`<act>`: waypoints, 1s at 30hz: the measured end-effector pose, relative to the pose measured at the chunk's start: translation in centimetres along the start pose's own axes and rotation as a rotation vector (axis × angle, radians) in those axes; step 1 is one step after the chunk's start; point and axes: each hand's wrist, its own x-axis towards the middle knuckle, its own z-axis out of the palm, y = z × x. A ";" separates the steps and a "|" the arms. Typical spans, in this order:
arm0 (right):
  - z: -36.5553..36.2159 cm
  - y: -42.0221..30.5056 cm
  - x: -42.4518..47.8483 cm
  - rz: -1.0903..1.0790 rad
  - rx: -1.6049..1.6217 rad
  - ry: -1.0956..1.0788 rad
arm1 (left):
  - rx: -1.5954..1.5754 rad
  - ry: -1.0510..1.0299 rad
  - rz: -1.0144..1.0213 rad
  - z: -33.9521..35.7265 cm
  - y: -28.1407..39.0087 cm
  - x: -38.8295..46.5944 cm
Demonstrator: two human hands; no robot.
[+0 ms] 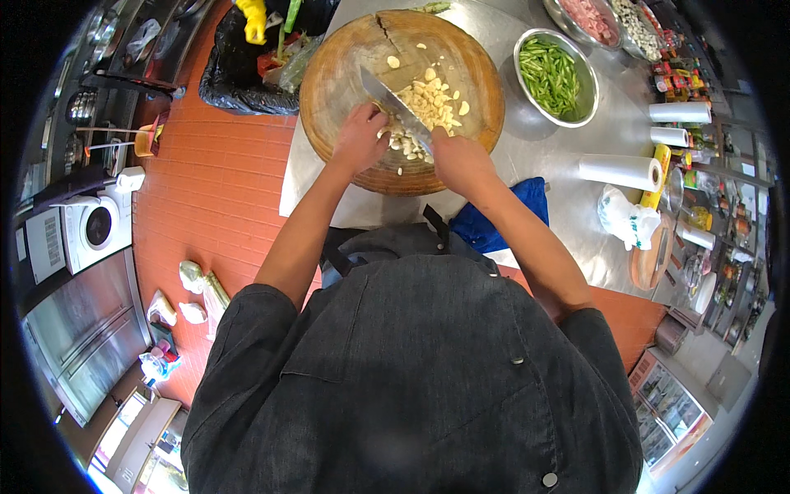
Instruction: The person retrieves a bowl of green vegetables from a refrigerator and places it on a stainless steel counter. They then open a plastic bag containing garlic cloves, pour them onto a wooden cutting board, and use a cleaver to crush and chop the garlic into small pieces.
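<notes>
My right hand [460, 162] is closed around the handle of a cleaver [395, 106], whose broad blade slants up and left over a round wooden chopping block [333, 74]. My left hand [363, 139] rests on the block, fingers bent beside the blade; whether it grips a piece is hidden. Sliced garlic [432, 102] lies heaped on the far side of the blade, with a few loose slices around it. Whole peeled garlic cloves [407, 145] lie on the near side, between my hands. A crack runs through the block's far edge.
A steel bowl of sliced green peppers [549, 77] stands right of the block, beyond a blue cloth [500, 216] near my right forearm. Plastic film rolls [620, 171] lie further right. A bin lined in black [228, 92] stands left, with a person's yellow glove [254, 25] above it.
</notes>
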 end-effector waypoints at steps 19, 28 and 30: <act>0.6 -1.4 -1.0 -0.073 0.030 0.035 | 0.002 0.031 -0.111 -0.6 -0.1 -2.3; -0.6 0.0 -1.0 0.022 0.027 0.029 | -0.025 -0.028 -0.200 -0.5 -0.5 -3.4; -0.5 2.0 -0.9 0.062 0.017 0.108 | 0.009 0.044 -0.186 -1.4 0.0 -1.7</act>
